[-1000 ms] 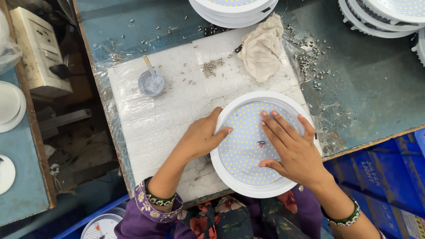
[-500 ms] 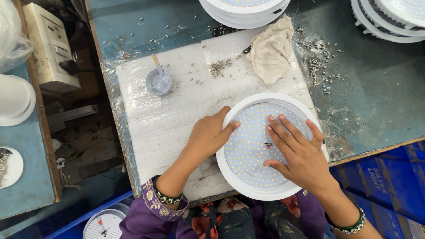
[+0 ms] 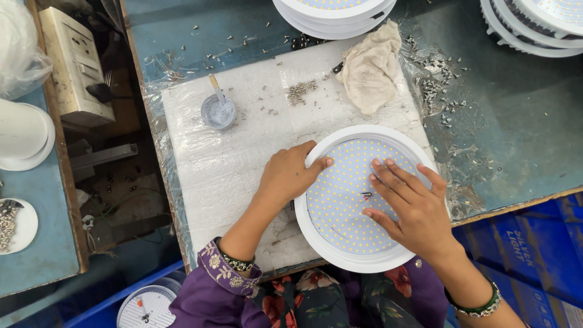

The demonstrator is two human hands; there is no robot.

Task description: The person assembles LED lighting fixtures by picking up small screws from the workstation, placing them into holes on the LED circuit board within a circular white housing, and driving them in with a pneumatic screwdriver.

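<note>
Left hand [image 3: 290,175]: thumb now reaches over the lamp [image 3: 364,197] rim.
Right hand [image 3: 408,209]: fingers spread wider on the disc.

Blue cardboard boxes [image 3: 534,255] with pale lettering are sitting at my lower right, just below the tabletop [image 3: 522,140] edge. A clear plastic bag [image 3: 21,48] is bulging at the far upper left. I'm seeing no screens.
</note>
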